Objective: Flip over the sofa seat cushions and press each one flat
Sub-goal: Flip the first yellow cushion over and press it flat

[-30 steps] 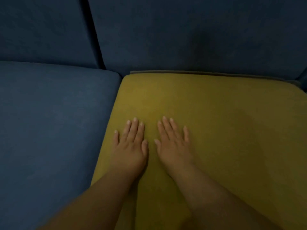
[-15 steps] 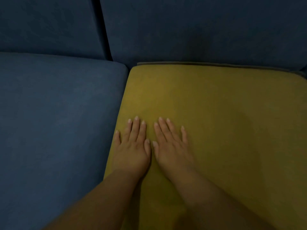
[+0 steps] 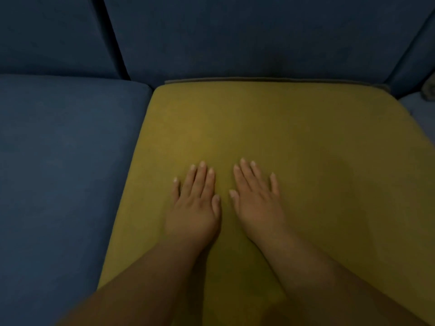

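- The left grip (image 3: 195, 205), a bare hand, lies palm down on the yellow seat cushion (image 3: 294, 137). Its fingers (image 3: 200, 177) are straight and nearly closed against each other, the little finger a bit apart on the outer side. It holds nothing and only presses flat on the fabric.
- The right grip (image 3: 257, 203) lies the same way just beside it, palm down on the same cushion. Its fingers (image 3: 247, 175) are straight and a little more spread, and nothing is pinched or curled round.
- The two thumbs point inward toward each other, close but apart, with a narrow strip of yellow fabric between them.
- Both grips sit on the near left part of the yellow cushion, closer to its left edge than to its right. The bare forearms run down to the bottom of the view.
- The yellow seat cushion lies flat in the sofa's middle seat. Its far edge is against the blue back cushion (image 3: 247, 36), and a thin grey seam (image 3: 259, 79) shows along that edge.
- To its left lies a blue seat cushion (image 3: 66, 161), side by side with it, and a second blue back cushion (image 3: 51, 31) stands behind that one.
- At the right edge a sliver of another blue seat cushion (image 3: 420, 105) meets the yellow one's far right corner.
- The light is dim, so the fabric under the palms shows no clear dent.
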The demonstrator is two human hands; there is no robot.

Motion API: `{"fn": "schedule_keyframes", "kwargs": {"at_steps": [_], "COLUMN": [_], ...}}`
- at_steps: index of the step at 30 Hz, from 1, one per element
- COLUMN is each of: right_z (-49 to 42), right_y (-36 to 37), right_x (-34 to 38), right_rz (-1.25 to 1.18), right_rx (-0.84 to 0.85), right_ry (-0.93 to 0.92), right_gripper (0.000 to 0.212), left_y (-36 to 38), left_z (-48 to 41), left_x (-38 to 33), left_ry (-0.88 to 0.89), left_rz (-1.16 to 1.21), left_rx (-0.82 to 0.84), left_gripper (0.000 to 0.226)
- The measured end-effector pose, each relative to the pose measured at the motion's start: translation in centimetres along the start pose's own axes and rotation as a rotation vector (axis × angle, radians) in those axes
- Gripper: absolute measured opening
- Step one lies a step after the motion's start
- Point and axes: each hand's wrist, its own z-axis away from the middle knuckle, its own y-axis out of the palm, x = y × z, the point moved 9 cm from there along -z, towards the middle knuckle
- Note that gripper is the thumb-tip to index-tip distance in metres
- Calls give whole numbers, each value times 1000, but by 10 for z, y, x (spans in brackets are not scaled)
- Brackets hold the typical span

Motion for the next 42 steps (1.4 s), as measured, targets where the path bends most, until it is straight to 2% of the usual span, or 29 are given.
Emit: {"fn": "schedule_keyframes", "kwargs": {"at_steps": [1,5,6,10,16,21,26,29,31,37,42], "right_z": [0,12,15,20,46,56,80,88,90,121,133], "right_y": [-3,-44,-43,-10,-67,-26,-72,-38,-29,-82,-32], "right_x": [-3,-20,-31,-64,-113,-166,-210,-246,-257,-297,-340], "right_rz": [-17,-32,-34,-26,-65,-39,-60,-63,-72,-77,-83], "right_rx": [-8,-216,-210,-16,-280,-39,-299,-94,-47,-365,-141], "right_ry": [-10,-3,19,38,108,166,207,252,237,318,408], "right_gripper": [59,61,61,60,62,62,61,60,59,62,58], "left_y": [0,-21,-18,17,-1,38,25,56,67,42,95], "left_z": [-3,-7,-6,-1,-13,-11,-18,-10,-9,-11,0], "left_x": [-3,-41,-51,-73,-137,-163,-222,-252,-259,-324,-347], "left_ry": [0,84,98,85,149,153,261,278,257,338,339], "left_rz": [-5,34,37,-19,62,-81,0,-49,-112,7,-90], "left_rx": [-9,-107,-112,22,-92,55,-65,56,99,-54,97], "left_gripper": [73,61,60,72,62,78,61,72,78,61,71]}}
